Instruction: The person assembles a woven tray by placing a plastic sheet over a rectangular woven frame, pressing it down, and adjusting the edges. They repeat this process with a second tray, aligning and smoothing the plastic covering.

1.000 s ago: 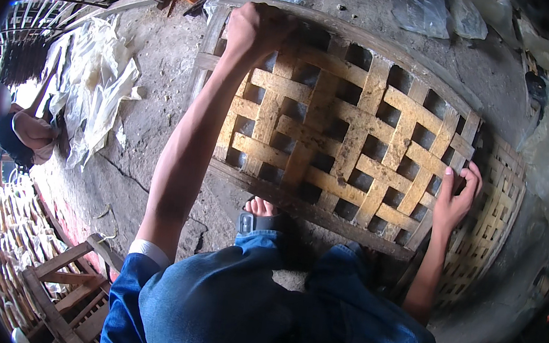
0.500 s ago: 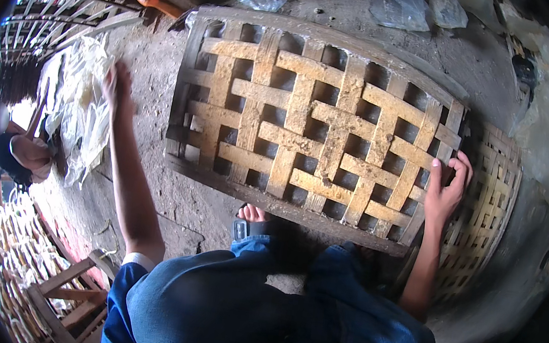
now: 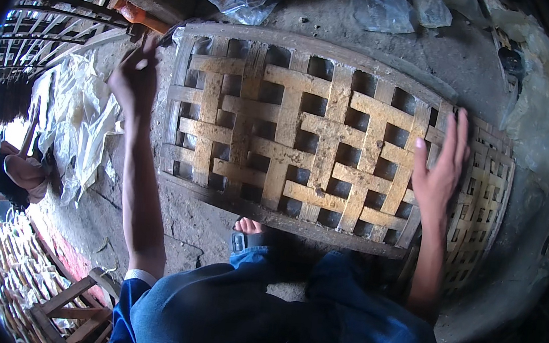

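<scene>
A woven bamboo-slat tray (image 3: 321,143) in a wooden frame lies before my knees, its square gaps showing dark grey beneath. My right hand (image 3: 440,172) rests at its right end, fingers stretched out and thumb apart over the slats. Beyond the tray's upper left corner, my left hand (image 3: 135,83) is raised in the air, slightly blurred. Its fingers look bent but apart, and I make out nothing held. Close above it is an orange handle-like piece (image 3: 140,15). Crumpled clear plastic sheeting (image 3: 83,114) hangs or lies to the left of that hand.
Another woven tray (image 3: 484,214) stands at the right, partly behind my right arm. More clear plastic (image 3: 382,9) lies along the far side. A wooden stool-like frame (image 3: 72,311) is at the lower left, near rows of pale strips (image 3: 9,277). Another person (image 3: 13,174) sits at the far left.
My left hand has moved away from the plastic sheeting, up and right toward the tray's corner. My right hand has loosened from the tray's edge and its fingers have straightened.
</scene>
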Motion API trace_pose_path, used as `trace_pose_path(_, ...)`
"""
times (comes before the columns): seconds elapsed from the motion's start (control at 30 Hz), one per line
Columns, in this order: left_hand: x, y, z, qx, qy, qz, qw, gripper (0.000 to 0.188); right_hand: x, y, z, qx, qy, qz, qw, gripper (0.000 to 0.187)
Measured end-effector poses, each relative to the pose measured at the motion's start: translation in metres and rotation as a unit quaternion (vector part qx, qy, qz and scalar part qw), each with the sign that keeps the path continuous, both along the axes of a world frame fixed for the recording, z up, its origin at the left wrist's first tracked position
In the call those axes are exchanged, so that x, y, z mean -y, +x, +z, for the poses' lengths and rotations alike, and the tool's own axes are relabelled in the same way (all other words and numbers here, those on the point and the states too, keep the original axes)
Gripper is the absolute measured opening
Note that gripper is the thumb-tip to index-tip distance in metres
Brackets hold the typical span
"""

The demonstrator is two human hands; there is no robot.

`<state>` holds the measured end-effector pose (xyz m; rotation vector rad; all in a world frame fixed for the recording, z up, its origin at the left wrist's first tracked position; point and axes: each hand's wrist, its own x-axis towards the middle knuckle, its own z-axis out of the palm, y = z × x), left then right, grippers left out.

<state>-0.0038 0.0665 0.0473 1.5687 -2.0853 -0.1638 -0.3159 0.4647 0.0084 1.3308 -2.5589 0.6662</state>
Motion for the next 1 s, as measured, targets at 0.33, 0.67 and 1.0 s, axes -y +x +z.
trace_pose_path(0.33, -0.169, -0.171, -0.054, 0.145, -0.039, -0.551, 0.821, 0.092, 0.047, 0.004, -0.027, -0.022, 0.071, 0.061, 0.995, 0.073)
trace_pose_path(0.67, -0.062, -0.085, -0.039, 0.261, -0.103, -0.259, 0.924, 0.072, 0.044, 0.004, -0.032, -0.007, 0.049, 0.056, 0.997, 0.076)
trace_pose_path(1.0, -0.069, -0.091, -0.023, 0.106, -0.053, -0.401, 0.908, 0.071, 0.044, 0.004, -0.028, -0.027, 0.058, 0.057, 0.996, 0.072)
